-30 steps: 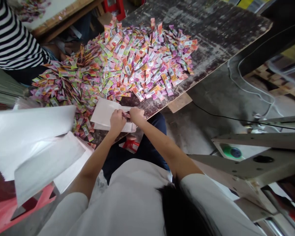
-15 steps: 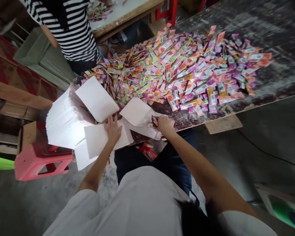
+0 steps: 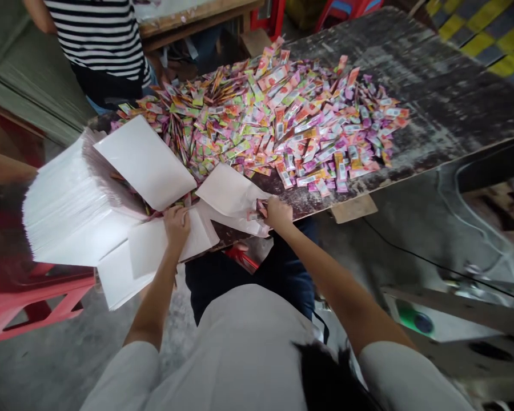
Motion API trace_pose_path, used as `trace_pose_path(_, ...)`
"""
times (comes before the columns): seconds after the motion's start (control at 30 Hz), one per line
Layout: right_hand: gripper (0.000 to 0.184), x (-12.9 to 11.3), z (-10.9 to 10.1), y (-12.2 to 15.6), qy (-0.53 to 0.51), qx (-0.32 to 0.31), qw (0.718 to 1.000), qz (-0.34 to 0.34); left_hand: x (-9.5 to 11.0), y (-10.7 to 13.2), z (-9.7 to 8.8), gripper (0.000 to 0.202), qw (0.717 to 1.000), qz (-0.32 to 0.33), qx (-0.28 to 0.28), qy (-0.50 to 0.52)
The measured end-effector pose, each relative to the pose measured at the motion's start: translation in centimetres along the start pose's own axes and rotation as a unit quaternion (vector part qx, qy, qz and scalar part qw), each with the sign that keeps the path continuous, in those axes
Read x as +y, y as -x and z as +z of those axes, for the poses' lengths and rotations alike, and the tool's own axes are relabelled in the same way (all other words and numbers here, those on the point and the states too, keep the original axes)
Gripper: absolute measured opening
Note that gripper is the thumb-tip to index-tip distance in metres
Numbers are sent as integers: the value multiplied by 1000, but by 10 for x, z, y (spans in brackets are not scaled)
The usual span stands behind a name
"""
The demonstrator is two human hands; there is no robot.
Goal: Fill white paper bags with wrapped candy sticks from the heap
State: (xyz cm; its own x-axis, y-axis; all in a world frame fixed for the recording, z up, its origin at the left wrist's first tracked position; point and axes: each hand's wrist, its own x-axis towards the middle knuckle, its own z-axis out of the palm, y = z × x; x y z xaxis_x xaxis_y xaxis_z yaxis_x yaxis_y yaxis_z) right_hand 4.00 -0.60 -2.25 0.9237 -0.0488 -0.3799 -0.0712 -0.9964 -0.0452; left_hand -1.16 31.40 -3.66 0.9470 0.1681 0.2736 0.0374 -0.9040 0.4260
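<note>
A large heap of small colourful sachets [image 3: 278, 120] covers a dark worn table [image 3: 445, 97]. My right hand [image 3: 276, 214] is closed at the near table edge, pinching the mouth of a white bag [image 3: 233, 197] together with a few sachets. My left hand [image 3: 176, 224] is curled down on a loose white bag [image 3: 154, 245] beside a thick stack of white bags [image 3: 68, 205]. One white bag [image 3: 145, 162] lies tilted on top of that stack.
A person in a striped shirt [image 3: 100, 40] stands at the table's far left corner. A red plastic stool [image 3: 29, 297] carries the bag stack at left. A cable [image 3: 415, 257] runs over the grey floor, and a metal frame [image 3: 458, 314] stands at right.
My left hand left the bag held by both hands and moved left onto a loose white bag, its fingers curling. My right hand stays on the bag's mouth. The view swung left.
</note>
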Motion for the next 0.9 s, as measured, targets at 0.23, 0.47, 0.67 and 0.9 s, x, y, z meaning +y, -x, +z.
trace_pose_path(0.23,42,1,2,2,31,8,999,-11,21,-11,9,23,991,39,-59,111)
trace_pose_path(0.47,42,-10,4,6,35,14,999,-12,68,-17,39,18,971,88,-108,193)
trace_pose_path(0.67,44,-30,-4,12,50,40,997,-34,105,-12,64,20,951,84,-150,255)
trace_pose_path(0.9,42,-37,4,8,40,28,999,-20,115,-21,72,7,963,35,-186,190)
